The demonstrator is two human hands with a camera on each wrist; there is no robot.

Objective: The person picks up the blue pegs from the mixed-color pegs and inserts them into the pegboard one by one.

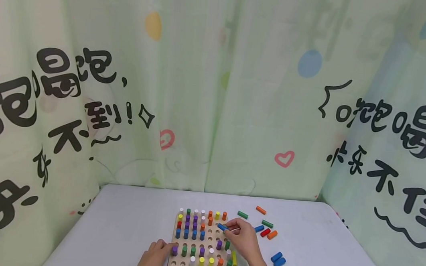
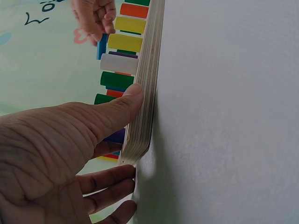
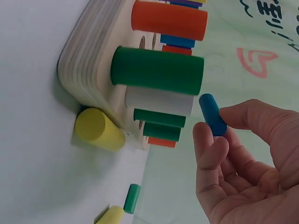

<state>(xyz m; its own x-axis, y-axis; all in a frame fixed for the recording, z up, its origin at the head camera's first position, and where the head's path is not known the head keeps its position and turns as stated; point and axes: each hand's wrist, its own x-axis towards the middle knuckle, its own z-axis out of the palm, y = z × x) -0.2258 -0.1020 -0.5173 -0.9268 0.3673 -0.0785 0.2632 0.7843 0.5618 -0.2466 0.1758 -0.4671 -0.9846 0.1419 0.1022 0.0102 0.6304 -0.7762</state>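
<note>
Pinching blue peg (image 3: 212, 115) — right hand (image 1: 245, 237) grip near pegboard (image 3: 88, 51) part-filled with coloured pegs (image 3: 156, 70); left hand (image 1: 156, 256) wide — touching its edge

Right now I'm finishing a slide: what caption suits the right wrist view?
The right grip holds a blue peg; a yellow peg lies beside the board.
</note>
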